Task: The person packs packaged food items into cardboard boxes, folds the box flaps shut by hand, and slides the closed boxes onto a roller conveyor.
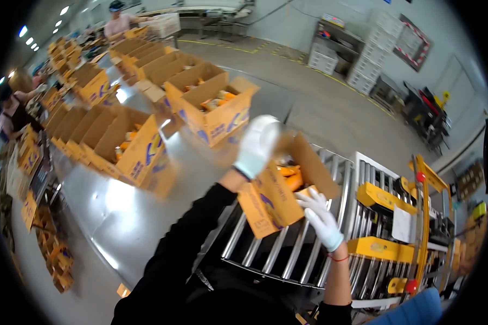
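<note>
An open cardboard box (pixel 271 200) sits on the metal rollers in front of me, tilted in my view, with orange packets (pixel 291 177) inside. My left hand (pixel 259 142), in a white glove, is over the box's far left edge. It is smeared by motion, so its fingers cannot be made out. My right hand (pixel 321 219), also in a white glove, lies against the near right edge of the same box. Its fingers are stretched out and slightly apart, the tips at the box's opening.
Rows of open filled boxes (pixel 214 111) stand on the shiny metal table (pixel 111 216) to the left. A yellow-framed roller machine (pixel 387 249) adjoins the roller conveyor (pixel 255 254) on the right. Co-workers (pixel 119 24) stand at the back and far left.
</note>
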{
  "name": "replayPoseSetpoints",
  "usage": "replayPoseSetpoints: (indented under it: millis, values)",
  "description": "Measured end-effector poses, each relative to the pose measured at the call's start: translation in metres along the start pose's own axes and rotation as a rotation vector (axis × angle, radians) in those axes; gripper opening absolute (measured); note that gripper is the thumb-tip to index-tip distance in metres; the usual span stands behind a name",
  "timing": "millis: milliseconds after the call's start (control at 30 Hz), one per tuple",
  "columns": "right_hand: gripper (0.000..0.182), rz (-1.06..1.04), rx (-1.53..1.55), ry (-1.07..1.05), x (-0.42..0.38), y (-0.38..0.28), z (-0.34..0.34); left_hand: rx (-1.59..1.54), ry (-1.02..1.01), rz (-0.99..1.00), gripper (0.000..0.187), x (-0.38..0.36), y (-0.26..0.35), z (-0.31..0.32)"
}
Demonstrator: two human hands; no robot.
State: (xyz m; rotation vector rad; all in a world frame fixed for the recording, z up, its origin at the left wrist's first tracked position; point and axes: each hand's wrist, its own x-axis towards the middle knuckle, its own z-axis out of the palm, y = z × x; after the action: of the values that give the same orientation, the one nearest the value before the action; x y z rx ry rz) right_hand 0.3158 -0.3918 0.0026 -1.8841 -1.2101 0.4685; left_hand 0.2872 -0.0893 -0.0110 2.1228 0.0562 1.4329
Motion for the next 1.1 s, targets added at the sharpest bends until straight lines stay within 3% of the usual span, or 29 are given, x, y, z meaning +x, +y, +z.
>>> replayPoseSetpoints:
  millis: [33,67,133,167,200,233,267,333,367,400,467,533,600,667,733,767,800,867,900,1000,1100]
  values:
    - [0.051,-0.033,0.002,-0.029,-0.006,0.008,0.008,0.019,0.010,-0.101,0.032,0.006,0.000,-0.013]
    - [0.060,-0.112,-0.228,-0.002,-0.013,0.012,0.021,0.045,0.023,-0.205,0.038,0.010,-0.002,-0.023]
    - [0.064,-0.111,-0.630,0.014,-0.013,-0.031,0.044,-0.775,-0.204,-0.962,0.056,0.009,-0.031,-0.036]
    - [0.062,-0.093,-0.662,0.069,-0.012,-0.034,0.055,-0.913,-0.468,-1.021,0.069,0.007,-0.036,-0.042]
    - [0.060,-0.080,-0.697,0.123,-0.011,-0.030,0.062,-0.918,-0.477,-1.029,0.069,0.000,-0.037,-0.043]
    - [0.047,-0.097,-0.675,0.253,-0.007,-0.021,0.068,-0.808,-0.554,-0.914,0.070,-0.003,-0.033,-0.043]
    - [0.047,-0.090,-0.678,0.255,-0.008,-0.013,0.067,-0.698,-0.627,-0.798,0.071,-0.007,-0.030,-0.044]
    - [0.039,-0.138,-0.598,0.335,-0.008,-0.004,0.058,-0.761,-0.586,-0.871,0.064,-0.019,-0.031,-0.057]
    - [0.034,-0.132,-0.542,0.376,-0.009,-0.007,0.055,-0.593,-0.575,-0.910,0.059,-0.027,-0.034,-0.063]
    - [0.034,-0.126,-0.548,0.379,-0.013,-0.002,0.053,-0.424,-0.563,-0.944,0.055,-0.036,-0.037,-0.067]
    - [0.034,-0.181,-0.411,0.309,-0.019,0.016,0.050,-0.444,-0.694,-0.676,0.055,-0.053,-0.037,-0.073]
    - [0.033,-0.260,-0.476,0.195,-0.014,0.009,0.045,-0.525,-0.642,-0.624,0.055,-0.060,-0.018,-0.066]
    - [0.033,-0.264,-0.559,0.161,-0.017,0.002,0.044,-0.680,-0.654,-0.661,0.053,-0.033,0.014,-0.072]
    - [0.043,-0.272,-0.615,0.119,-0.025,-0.003,0.041,-0.837,-0.655,-0.693,0.051,-0.011,0.028,-0.079]
    - [0.056,-0.267,-0.792,0.055,-0.031,-0.004,0.048,-0.701,-0.848,-0.568,0.054,0.005,0.025,-0.086]
    - [0.065,-0.267,-0.769,0.064,-0.033,-0.004,0.049,-0.663,-0.804,-0.544,0.055,0.006,0.026,-0.084]
    - [0.063,-0.263,-0.766,0.073,-0.033,-0.004,0.049,-0.669,-0.800,-0.538,0.055,0.008,0.025,-0.081]
    - [0.047,-0.293,-0.573,0.173,-0.025,-0.004,0.050,-0.298,-0.937,-0.536,0.048,0.010,0.018,-0.074]
    - [0.040,-0.220,-0.393,0.212,-0.023,-0.006,0.047,-0.232,-0.827,-0.400,0.046,0.003,0.013,-0.061]
    - [0.036,0.118,0.119,0.325,-0.013,-0.014,0.042,-0.022,-0.859,-0.273,0.042,0.019,0.011,-0.036]
    - [0.041,0.189,-0.018,0.281,0.000,-0.037,0.025,0.012,-0.832,-0.225,0.044,0.020,0.005,-0.007]
